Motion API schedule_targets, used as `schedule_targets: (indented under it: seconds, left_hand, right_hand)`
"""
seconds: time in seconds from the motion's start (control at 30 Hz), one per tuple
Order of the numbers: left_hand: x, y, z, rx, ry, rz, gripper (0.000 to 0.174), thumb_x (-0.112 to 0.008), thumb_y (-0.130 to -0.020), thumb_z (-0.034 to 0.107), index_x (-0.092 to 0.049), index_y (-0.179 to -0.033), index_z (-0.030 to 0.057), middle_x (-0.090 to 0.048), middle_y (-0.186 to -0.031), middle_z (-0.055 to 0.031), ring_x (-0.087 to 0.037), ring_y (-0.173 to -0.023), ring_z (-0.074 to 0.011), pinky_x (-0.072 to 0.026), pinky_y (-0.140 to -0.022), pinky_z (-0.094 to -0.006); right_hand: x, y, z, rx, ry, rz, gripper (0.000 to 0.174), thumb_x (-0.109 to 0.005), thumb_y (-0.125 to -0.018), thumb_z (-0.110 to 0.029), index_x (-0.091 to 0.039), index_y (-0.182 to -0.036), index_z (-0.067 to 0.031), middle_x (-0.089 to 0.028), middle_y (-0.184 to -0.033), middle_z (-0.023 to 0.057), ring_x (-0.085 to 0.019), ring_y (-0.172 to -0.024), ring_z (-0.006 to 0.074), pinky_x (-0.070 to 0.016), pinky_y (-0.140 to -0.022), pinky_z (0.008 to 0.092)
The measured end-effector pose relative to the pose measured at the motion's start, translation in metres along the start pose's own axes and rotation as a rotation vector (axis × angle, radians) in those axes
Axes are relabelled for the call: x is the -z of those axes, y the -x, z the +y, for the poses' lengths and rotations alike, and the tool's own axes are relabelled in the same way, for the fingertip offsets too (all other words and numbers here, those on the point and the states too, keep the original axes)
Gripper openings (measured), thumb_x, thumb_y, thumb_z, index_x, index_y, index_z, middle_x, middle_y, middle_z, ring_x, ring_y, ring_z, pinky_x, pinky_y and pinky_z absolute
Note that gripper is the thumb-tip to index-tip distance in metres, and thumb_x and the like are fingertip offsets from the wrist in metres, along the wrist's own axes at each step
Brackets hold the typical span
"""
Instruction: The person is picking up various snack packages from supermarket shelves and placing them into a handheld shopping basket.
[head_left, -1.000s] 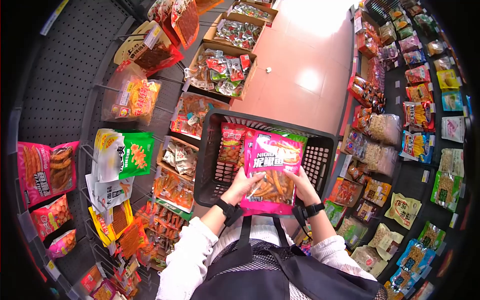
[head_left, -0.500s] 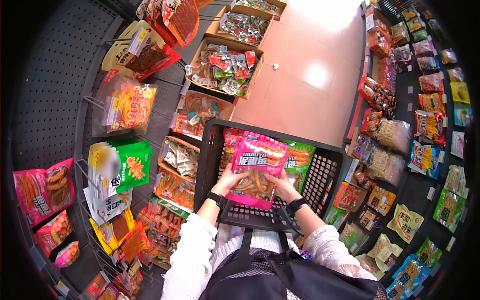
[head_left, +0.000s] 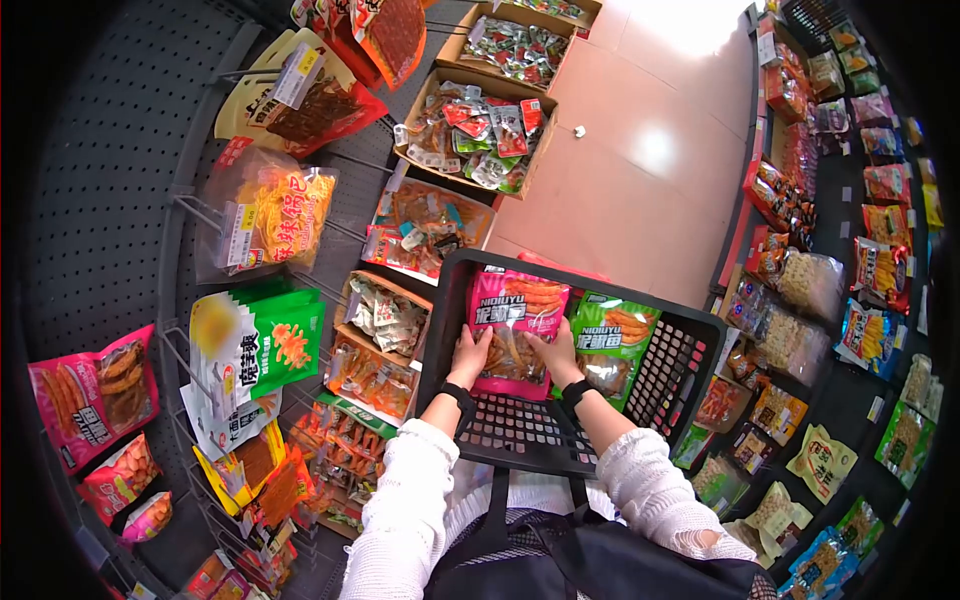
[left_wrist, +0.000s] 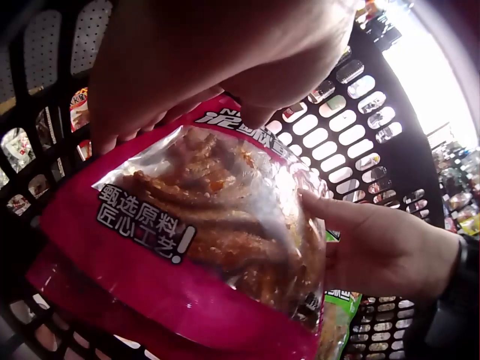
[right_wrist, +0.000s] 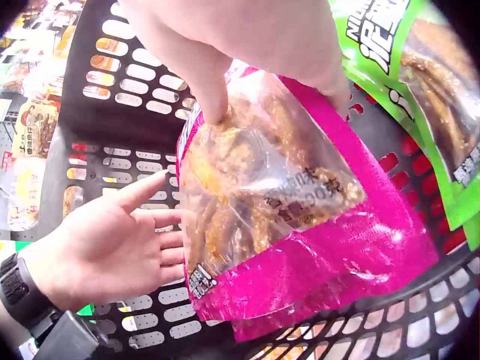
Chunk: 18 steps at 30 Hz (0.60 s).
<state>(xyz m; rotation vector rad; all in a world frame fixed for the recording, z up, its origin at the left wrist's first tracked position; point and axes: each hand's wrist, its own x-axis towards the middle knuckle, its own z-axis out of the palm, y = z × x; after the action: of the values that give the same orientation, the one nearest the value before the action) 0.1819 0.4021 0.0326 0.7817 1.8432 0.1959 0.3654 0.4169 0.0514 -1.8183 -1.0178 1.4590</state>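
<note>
A pink snack bag (head_left: pixel 520 325) with a clear window showing brown sticks is in the black shopping basket (head_left: pixel 520 457). My right hand (head_left: pixel 557 355) holds its right edge, the thumb across the front and the fingers behind. At the left edge, my left hand (right_wrist: pixel 124 247) has its fingers extended and palm turned to the bag, fingertips right at the edge in the right wrist view. Another pink edge (left_wrist: pixel 82 300) shows beneath the bag in the left wrist view. To the right in the basket lies a green snack bag (head_left: pixel 612 335) of similar print.
Hanging snack bags (head_left: pixel 280 335) line the dark pegboard on the left. Beside the basket, cardboard boxes (head_left: pixel 480 125) of small packets run along the aisle. The right shelf (head_left: pixel 830 400) holds many packets. Pinkish tiled floor (head_left: pixel 640 190) stretches ahead.
Both hands have carried the pink bag forward and down into the left part of the basket. The green bag, mostly covered before, now shows fully. The left fingers have straightened.
</note>
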Motion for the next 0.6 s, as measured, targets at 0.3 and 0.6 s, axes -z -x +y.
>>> schedule_targets:
  seconds: [0.3,0.6]
  left_hand:
    - [0.016,0.031,0.005,-0.104,-0.073,0.014,0.086,-0.058,-0.080,0.037,-0.012,-0.138,-0.0061,-0.020,-0.140,-0.0304,-0.019,-0.133,-0.0383,-0.0176,-0.109,-0.0383]
    - [0.070,0.126,0.047,-0.810,0.330,0.179,0.039,-0.059,-0.081,0.011,-0.047,-0.117,-0.0001,-0.051,-0.115,-0.0179,-0.050,-0.108,-0.0308,-0.0394,-0.095,-0.0369]
  right_hand:
    - [-0.020,0.007,-0.001,0.101,0.244,0.102,0.061,-0.078,-0.065,-0.014,-0.046,-0.114,0.0017,-0.059,-0.104,0.0161,-0.057,-0.096,0.0282,-0.0444,-0.084,0.0349]
    - [0.028,0.032,-0.042,0.427,0.037,0.357,0.054,-0.059,-0.084,-0.014,-0.033,-0.130,-0.0001,-0.038,-0.129,0.0151,-0.035,-0.123,0.0242,-0.0295,-0.101,0.0343]
